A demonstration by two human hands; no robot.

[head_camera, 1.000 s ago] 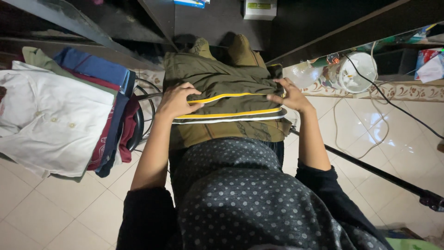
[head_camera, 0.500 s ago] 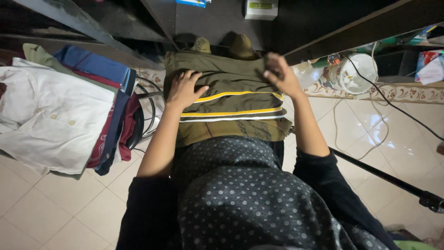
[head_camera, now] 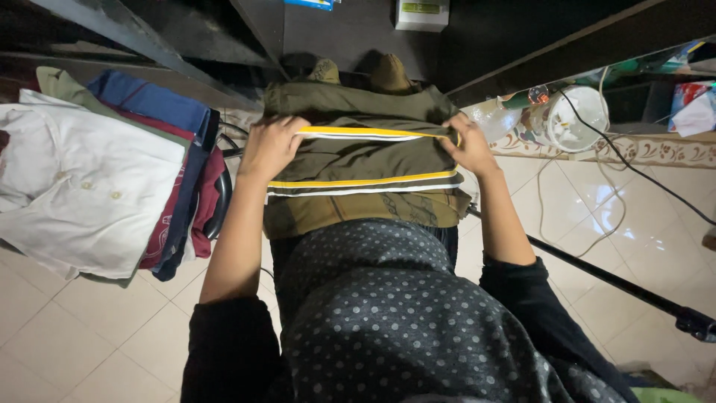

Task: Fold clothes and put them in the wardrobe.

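An olive green garment with yellow and white stripes lies folded across my lap. My left hand grips its left edge at the upper yellow stripe. My right hand grips the right edge at the same stripe. Both hands hold a fold of the cloth stretched between them. My grey dotted top fills the lower part of the view.
A stack of folded clothes, topped by a white buttoned shirt, rests on a chair at my left. A white round appliance with cables stands on the tiled floor at the right. A dark bar crosses the floor.
Both hands moved from pressing on the garment's top to gripping its side edges. The upper yellow stripe has shifted farther from me, folded up.
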